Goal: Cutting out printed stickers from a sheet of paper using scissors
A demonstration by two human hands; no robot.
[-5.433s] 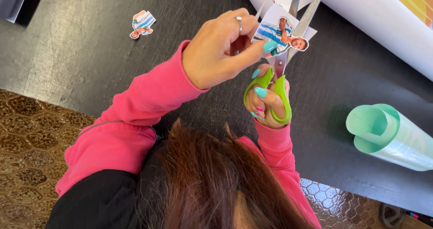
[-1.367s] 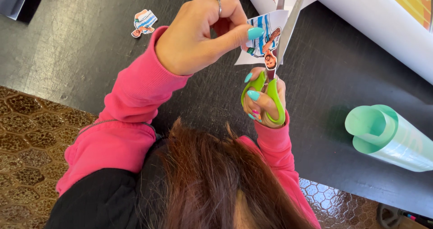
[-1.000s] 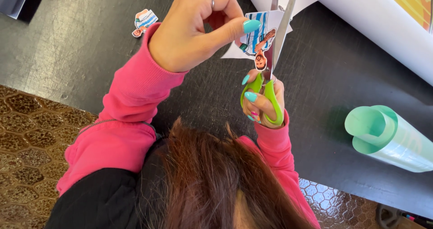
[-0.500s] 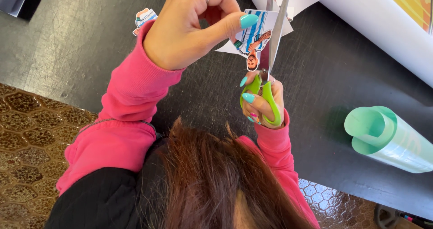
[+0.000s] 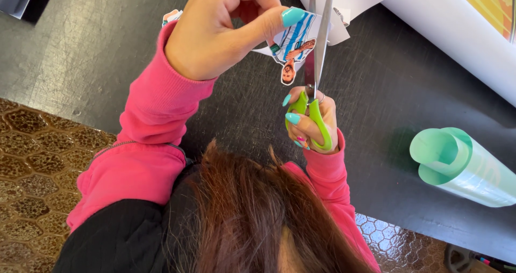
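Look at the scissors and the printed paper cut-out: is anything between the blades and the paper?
Nothing visible is. The scissors, in the right hand, have their blades right at the printed paper cut-out, which the left hand pinches by thumb and fingers above the black table.

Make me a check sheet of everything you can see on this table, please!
Surface: dark table, scuffed.
Job's things: paper cutout of a figure, green-handled scissors with blades against it.
Clutter: mint-green paper roll, white roll, small cutout partly hidden behind the pink sleeve.
Grippers: left hand pinches the cutout; right hand grips the scissors.
Cables: nothing seen.
Surroundings: brown honeycomb-patterned floor.
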